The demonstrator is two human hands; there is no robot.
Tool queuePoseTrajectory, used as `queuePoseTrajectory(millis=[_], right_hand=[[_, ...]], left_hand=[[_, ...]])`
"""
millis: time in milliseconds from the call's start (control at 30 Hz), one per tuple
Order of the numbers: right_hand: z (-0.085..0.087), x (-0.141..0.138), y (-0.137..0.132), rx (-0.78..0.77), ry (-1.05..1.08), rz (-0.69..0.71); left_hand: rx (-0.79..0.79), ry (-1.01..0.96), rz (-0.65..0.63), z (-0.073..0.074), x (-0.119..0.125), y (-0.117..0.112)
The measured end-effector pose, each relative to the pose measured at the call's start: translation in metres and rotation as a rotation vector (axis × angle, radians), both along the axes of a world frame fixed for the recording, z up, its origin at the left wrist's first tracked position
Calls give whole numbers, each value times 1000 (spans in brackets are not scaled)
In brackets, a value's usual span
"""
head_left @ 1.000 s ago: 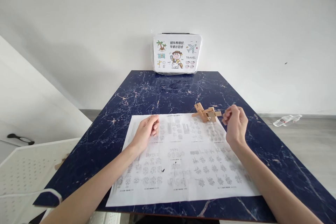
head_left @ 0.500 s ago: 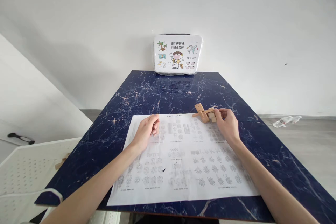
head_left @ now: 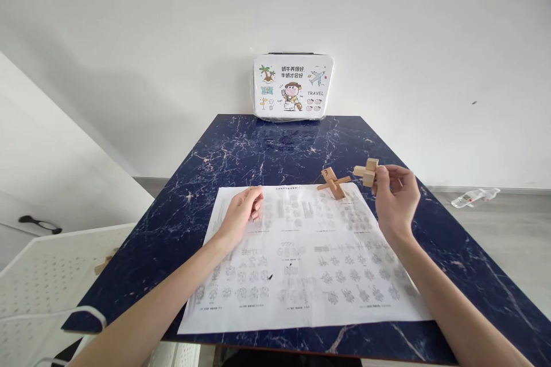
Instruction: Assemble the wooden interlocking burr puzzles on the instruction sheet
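Note:
Between the fingertips of my right hand (head_left: 396, 198) is a small wooden block puzzle (head_left: 369, 173), held up above the table's right side. To its left, a cross-shaped wooden puzzle (head_left: 334, 185) with a dark mark on one piece rests at the top edge of a printed instruction sheet (head_left: 301, 315). The sheet carries rows of small diagrams and lines of text. My left hand (head_left: 246, 209) rests on the sheet's upper left with its fingers curled in; whatever they might hold is hidden.
Under the sheet is a dark blue marbled table (head_left: 275, 155). A white case with cartoon prints (head_left: 294, 87) leans against the wall at the back. White perforated furniture (head_left: 51, 275) stands at the left, with a white cable (head_left: 81, 309). A clear plastic bottle (head_left: 473, 198) lies on the floor at right.
My right hand has lifted the small block puzzle and carried it up and to the right, away from the cross-shaped one. My left hand has hardly moved.

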State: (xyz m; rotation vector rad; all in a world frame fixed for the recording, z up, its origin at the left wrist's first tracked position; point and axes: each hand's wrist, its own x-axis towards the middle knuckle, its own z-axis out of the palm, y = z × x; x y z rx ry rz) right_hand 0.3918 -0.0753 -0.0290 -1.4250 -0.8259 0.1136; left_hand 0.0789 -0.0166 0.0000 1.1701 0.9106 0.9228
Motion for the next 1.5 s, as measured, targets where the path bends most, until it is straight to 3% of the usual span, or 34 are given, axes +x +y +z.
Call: queuePoseTrajectory(millis=[100, 267, 567, 667, 900, 1133, 1367, 1500], right_hand=[[12, -24, -9, 75, -9, 191], [16, -62, -21, 36, 5, 567], [0, -91, -29, -23, -72, 867], [-2, -94, -31, -44, -119, 902], [-1, -96, -31, -79, -174, 910], [-5, -93, -29, -149, -326, 860], [1, -93, -32, -115, -386, 792], [1, -94, -33, -222, -342, 807]], left_hand=[[64, 73, -16, 1, 1, -3], [205, 205, -100, 4, 2, -12], [585, 293, -349, -5, 4, -20], [632, 326, -378, -9, 4, -20], [677, 389, -308, -10, 2, -18], [777, 398, -251, -10, 3, -19], [898, 498, -188, -20, 3, -17], [970, 505, -219, -22, 2, -17]])
